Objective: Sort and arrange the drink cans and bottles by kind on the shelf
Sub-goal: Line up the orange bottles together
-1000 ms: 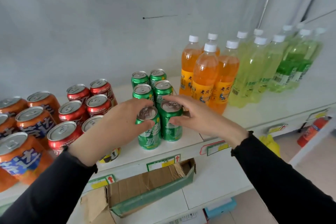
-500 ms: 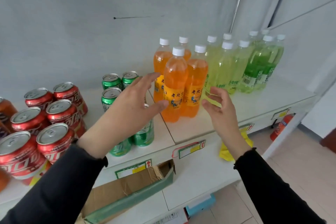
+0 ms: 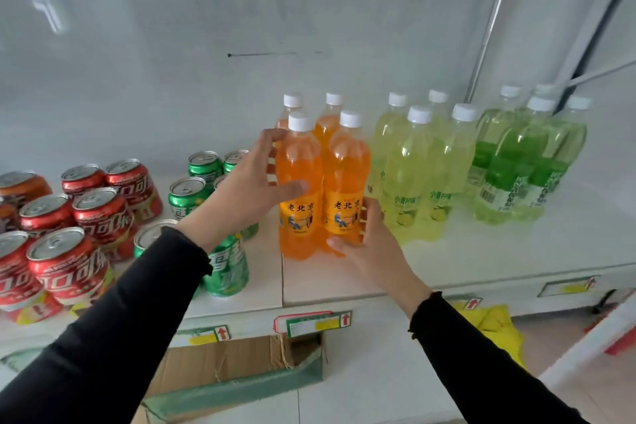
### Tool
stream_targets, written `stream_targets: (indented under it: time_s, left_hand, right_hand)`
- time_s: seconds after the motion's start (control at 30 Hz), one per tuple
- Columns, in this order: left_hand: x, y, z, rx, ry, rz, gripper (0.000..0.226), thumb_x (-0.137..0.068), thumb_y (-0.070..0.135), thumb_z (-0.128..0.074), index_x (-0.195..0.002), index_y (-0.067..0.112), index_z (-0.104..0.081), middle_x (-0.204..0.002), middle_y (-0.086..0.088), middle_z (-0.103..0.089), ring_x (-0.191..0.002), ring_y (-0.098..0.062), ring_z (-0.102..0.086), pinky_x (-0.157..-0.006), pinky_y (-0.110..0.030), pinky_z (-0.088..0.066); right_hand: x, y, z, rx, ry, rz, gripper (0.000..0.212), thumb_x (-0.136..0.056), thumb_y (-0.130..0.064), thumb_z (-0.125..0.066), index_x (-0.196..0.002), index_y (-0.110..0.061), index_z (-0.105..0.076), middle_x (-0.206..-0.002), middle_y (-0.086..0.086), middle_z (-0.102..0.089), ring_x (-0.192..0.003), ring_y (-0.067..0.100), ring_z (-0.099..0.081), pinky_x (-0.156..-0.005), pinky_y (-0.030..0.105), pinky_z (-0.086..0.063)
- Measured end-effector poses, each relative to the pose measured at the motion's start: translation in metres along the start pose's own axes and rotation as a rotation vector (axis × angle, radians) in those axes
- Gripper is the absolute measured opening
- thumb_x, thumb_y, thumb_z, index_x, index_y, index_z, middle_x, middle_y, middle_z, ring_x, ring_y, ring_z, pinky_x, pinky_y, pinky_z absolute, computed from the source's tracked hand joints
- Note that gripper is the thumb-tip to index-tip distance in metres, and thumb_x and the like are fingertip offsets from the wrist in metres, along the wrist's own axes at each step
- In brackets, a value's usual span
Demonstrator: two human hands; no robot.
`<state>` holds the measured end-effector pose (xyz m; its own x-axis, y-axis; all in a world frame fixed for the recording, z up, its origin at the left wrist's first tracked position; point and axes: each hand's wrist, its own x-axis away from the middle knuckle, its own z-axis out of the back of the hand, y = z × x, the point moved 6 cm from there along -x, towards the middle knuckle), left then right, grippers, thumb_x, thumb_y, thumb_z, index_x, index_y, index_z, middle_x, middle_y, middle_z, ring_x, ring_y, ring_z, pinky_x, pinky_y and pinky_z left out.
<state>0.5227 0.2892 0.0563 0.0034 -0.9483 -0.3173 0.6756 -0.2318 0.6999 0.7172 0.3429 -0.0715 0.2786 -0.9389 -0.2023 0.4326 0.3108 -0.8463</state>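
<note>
Several orange soda bottles with white caps stand in a tight block mid-shelf. My left hand [image 3: 244, 193] wraps the left side of the front-left orange bottle [image 3: 298, 162], thumb across its front. My right hand [image 3: 375, 251] cups the right side of the front-right orange bottle [image 3: 347, 169], thumb at its base. Green cans [image 3: 187, 196] stand left of the bottles, partly hidden by my left arm. Red cans [image 3: 99, 213] fill the left; an orange can [image 3: 20, 184] shows at the far left edge. Pale yellow bottles [image 3: 411, 175] and green bottles [image 3: 509, 165] stand to the right.
The white shelf [image 3: 481, 262] has bare room in front of the bottles on the right. Below it, an open cardboard box [image 3: 234, 365] sits on a lower shelf. A yellow cloth or bag [image 3: 495, 323] lies lower right. A white wall backs the shelf.
Both hands left the front green cans, moved right through the air, and now close on the two front orange bottles. The view shifted right with them.
</note>
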Motion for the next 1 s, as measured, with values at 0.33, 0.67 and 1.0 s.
stream_targets:
  time_s: [0.33,0.67,1.0]
  left_hand:
    - [0.011,0.008,-0.003,-0.149,0.176,0.027,0.071,-0.082,0.047,-0.076,-0.135,0.040,-0.029,-0.094,0.022,-0.062,-0.085,0.004,-0.063,-0.068,-0.021,-0.050]
    - [0.008,0.001,-0.003,-0.110,0.110,0.071,0.075,-0.079,0.051,-0.076,-0.135,0.045,-0.026,-0.115,0.011,-0.065,-0.100,-0.009,-0.067,-0.084,-0.032,-0.055]
    - [0.026,0.066,0.008,-0.197,0.497,-0.172,0.061,-0.088,0.037,-0.073,-0.141,0.025,-0.045,-0.139,0.007,-0.044,-0.129,-0.015,-0.045,-0.105,-0.040,-0.043]
  right_hand:
    - [0.004,-0.003,0.003,0.057,0.069,0.117,0.079,-0.079,-0.039,-0.084,-0.142,-0.029,-0.036,-0.114,-0.024,-0.054,-0.092,-0.030,-0.043,-0.073,-0.005,-0.034]
    - [0.002,-0.003,0.000,0.013,0.021,0.121,0.081,-0.081,-0.034,-0.084,-0.145,-0.027,-0.034,-0.122,-0.022,-0.055,-0.106,-0.007,-0.053,-0.080,-0.002,-0.034]
    - [0.040,-0.033,0.067,-0.077,0.262,0.364,0.038,-0.096,-0.040,-0.066,-0.131,-0.031,-0.053,-0.119,-0.026,-0.061,-0.114,-0.003,-0.059,-0.096,0.025,-0.052]
